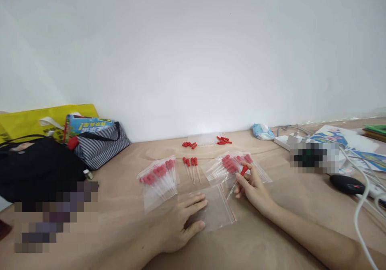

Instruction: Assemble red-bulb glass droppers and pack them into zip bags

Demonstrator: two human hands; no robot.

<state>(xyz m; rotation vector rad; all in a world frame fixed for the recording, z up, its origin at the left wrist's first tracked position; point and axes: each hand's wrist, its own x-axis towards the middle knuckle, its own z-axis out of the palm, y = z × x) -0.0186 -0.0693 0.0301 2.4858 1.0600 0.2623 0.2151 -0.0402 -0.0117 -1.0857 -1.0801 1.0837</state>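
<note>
My right hand (249,183) pinches a dropper (243,170) with a red rubber bulb, its glass tip angled down beside the red zip edge of a clear zip bag (215,205). Flat on that bag's left part lies my left hand (188,219), fingers stretched out and holding nothing. Several loose red-bulbed droppers (192,162) lie side by side beyond the bag. To their left are bags of droppers (159,177), overlapping. Another pile of filled bags (215,169) sits behind my right hand, which partly hides it.
Loose red bulbs (189,144) and more red bulbs (223,140) lie near the wall, with clear glass tubes between them. Bags, including a striped bag (98,143), crowd the left. A blue mask (262,131), a black mouse (346,184) and white cables (358,217) occupy the right.
</note>
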